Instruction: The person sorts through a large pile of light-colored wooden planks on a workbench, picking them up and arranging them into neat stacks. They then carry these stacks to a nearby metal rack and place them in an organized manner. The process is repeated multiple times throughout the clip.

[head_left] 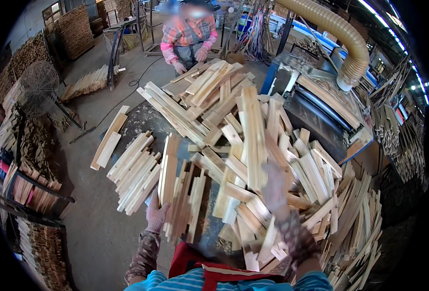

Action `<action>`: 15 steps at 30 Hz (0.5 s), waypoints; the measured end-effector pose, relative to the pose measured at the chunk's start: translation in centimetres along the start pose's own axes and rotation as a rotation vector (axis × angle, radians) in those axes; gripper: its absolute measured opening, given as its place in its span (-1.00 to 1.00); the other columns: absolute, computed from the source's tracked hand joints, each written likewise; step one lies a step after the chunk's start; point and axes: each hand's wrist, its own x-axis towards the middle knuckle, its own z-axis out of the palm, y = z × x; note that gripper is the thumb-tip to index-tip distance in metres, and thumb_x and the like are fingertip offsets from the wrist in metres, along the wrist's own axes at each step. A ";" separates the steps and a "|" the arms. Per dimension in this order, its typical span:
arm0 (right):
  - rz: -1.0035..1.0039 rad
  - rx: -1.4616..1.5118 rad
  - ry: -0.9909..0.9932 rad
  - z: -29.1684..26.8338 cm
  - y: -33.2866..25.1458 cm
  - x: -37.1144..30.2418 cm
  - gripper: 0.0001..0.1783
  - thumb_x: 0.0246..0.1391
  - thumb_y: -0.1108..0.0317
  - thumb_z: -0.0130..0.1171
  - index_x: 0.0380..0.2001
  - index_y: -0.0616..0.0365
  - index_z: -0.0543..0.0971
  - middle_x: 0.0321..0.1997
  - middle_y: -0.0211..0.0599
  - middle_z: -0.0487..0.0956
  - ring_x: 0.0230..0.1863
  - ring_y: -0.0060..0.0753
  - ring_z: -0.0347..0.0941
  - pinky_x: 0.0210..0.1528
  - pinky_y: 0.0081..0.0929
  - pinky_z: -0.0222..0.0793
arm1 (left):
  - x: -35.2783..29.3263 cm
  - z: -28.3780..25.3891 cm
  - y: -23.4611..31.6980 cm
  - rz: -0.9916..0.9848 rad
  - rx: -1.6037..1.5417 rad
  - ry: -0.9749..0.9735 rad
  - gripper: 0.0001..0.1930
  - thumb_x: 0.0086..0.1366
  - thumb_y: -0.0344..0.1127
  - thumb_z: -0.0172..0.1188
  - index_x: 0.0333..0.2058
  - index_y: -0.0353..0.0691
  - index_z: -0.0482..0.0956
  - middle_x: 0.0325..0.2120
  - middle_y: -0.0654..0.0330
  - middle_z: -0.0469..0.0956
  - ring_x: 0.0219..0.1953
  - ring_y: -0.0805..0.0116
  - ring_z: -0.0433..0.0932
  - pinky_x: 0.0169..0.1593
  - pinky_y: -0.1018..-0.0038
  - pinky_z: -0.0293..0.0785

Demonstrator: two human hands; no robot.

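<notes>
My left hand (157,214), in a pale glove, is closed on the near end of a wooden board (168,167). That board stands out lengthwise between a row of stacked slats (136,177) on its left and more reddish slats (178,206) on its right. Smeared by motion, my right hand (275,186) is over the heap of loose wood pieces (246,169). Next to it, a long pale board (253,138) lies on top of the heap. Its fingers are too blurred to show whether they grip anything.
Across the worktable (149,119) stands another person (189,36) in a plaid shirt and gloves. A machine with a roller (323,106) and a ribbed hose (343,29) is at the right. Wood stacks (42,252) and a large fan (40,87) stand on the left.
</notes>
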 end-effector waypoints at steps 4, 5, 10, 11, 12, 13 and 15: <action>0.629 0.622 0.070 8.9 2.1 14.0 -0.74 0.18 0.10 0.23 -0.28 0.06 0.57 -0.46 -0.58 0.42 -0.48 -0.59 0.26 -0.41 -0.48 0.23 | 1.9 1.6 -11.8 0.044 0.031 -0.014 -0.24 0.16 -0.34 0.35 0.34 -0.15 0.27 0.10 0.00 0.54 0.10 0.21 0.57 0.10 0.34 0.51; 0.624 0.686 0.038 11.3 0.5 15.1 -0.74 0.18 0.11 0.24 -0.27 0.07 0.57 -0.47 -0.60 0.42 -0.51 -0.59 0.26 -0.44 -0.47 0.22 | 1.8 0.1 -13.5 0.041 0.083 -0.013 -0.23 0.15 -0.31 0.36 0.33 -0.14 0.27 0.10 0.00 0.54 0.09 0.18 0.58 0.10 0.32 0.52; 0.813 0.667 -0.899 17.9 -10.3 4.1 -0.46 0.25 -0.01 0.17 0.04 0.26 0.55 0.06 -0.17 0.58 0.11 -0.31 0.49 0.19 -0.29 0.38 | 1.2 -0.3 -11.7 0.041 0.468 -0.178 -0.31 0.21 -0.20 0.27 0.31 -0.09 0.28 0.05 0.00 0.52 0.04 -0.06 0.54 0.06 0.15 0.49; 0.647 0.547 -0.978 18.4 -9.8 -0.5 -0.32 0.24 -0.13 0.11 0.14 0.26 0.51 0.16 -0.05 0.55 0.20 -0.24 0.45 0.28 -0.28 0.32 | 1.3 -0.2 -10.6 0.011 0.509 -0.220 -0.33 0.22 -0.19 0.26 0.30 -0.09 0.28 0.05 -0.01 0.52 0.04 -0.08 0.53 0.06 0.14 0.48; 0.718 0.491 -0.980 18.1 -10.2 -4.6 -0.26 0.22 -0.14 0.15 0.21 0.30 0.44 0.23 0.01 0.49 0.27 -0.19 0.40 0.34 -0.32 0.26 | 1.2 0.0 -9.5 -0.005 0.486 -0.249 -0.31 0.23 -0.17 0.25 0.32 -0.09 0.26 0.06 -0.03 0.52 0.07 -0.07 0.53 0.10 0.16 0.47; 0.787 0.437 -0.981 17.8 -10.7 -8.6 -0.18 0.19 -0.14 0.19 0.27 0.33 0.38 0.31 0.07 0.44 0.34 -0.14 0.34 0.40 -0.36 0.20 | 1.2 0.3 -9.8 -0.101 0.402 -0.264 -0.29 0.23 -0.15 0.26 0.33 -0.09 0.24 0.14 -0.04 0.48 0.15 -0.08 0.49 0.15 0.17 0.45; 1.033 0.337 -0.953 17.4 -11.0 -15.5 -0.16 0.17 -0.08 0.22 0.30 0.35 0.31 0.30 0.10 0.43 0.31 -0.11 0.36 0.36 -0.36 0.23 | 1.3 0.1 -10.3 -0.205 0.241 -0.255 -0.24 0.23 -0.04 0.28 0.35 -0.09 0.20 0.16 -0.08 0.47 0.19 -0.11 0.47 0.17 0.16 0.44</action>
